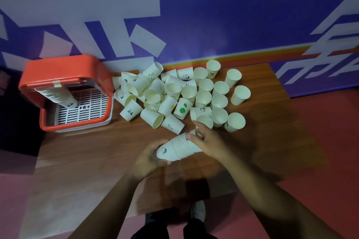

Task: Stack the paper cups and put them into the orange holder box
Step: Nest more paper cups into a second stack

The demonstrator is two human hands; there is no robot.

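A stack of several nested white paper cups (175, 149) lies tilted on its side above the wooden table (93, 153). My left hand (149, 158) grips its closed bottom end. My right hand (206, 141) grips the open rim end. A heap of loose paper cups (174, 95) covers the middle of the table, some upright, some lying over. The orange holder box (64, 75) stands at the far left with its lid up. Inside it another stack of cups (58, 96) leans on a white slotted tray.
A blue wall with white shapes (194, 15) rises right behind the table. The table's right edge (283, 87) drops to a red floor. My shoes (198, 211) show below the front edge. Bare wood lies between the box and my hands.
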